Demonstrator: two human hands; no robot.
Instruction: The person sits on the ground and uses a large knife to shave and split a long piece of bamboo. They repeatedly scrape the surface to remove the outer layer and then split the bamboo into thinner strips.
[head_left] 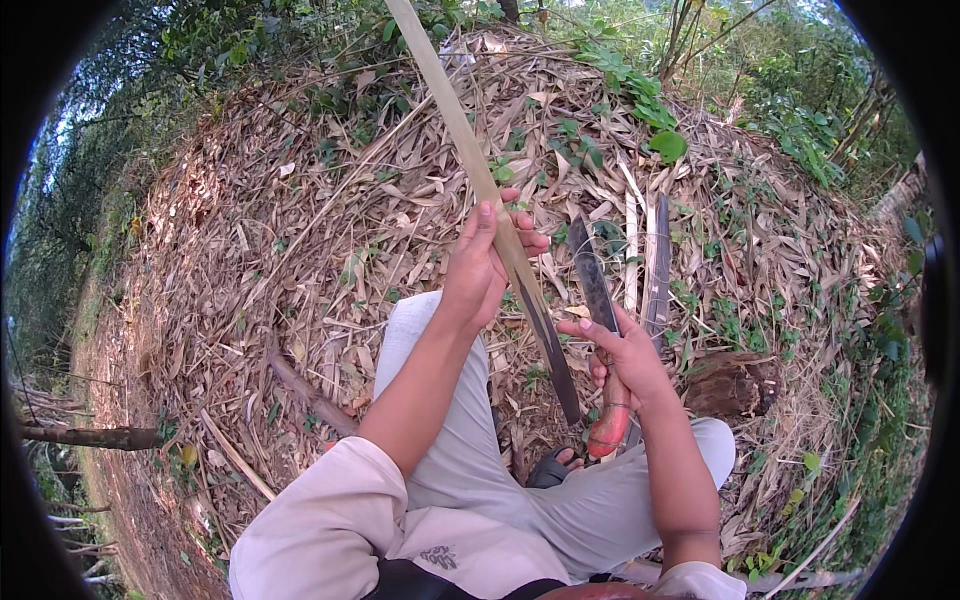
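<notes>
My left hand [485, 262] grips a long pale bamboo strip [455, 110] that runs from the top of the view down past my knee, its lower end dark. My right hand [628, 360] holds a machete by its reddish handle [608, 428]; the dark blade [592, 275] points up and away, just right of the strip. My index finger is stretched toward the blade's base. Both forearms reach out over my pale trousers [455, 440], and I am seated or crouched.
Dry bamboo leaves cover the ground [300, 230]. Several split bamboo slats [655, 260] lie right of the blade. A dark stump [730, 385] sits by my right knee, a sandalled foot [555, 468] shows below, and green shrubs [650, 110] ring the edges.
</notes>
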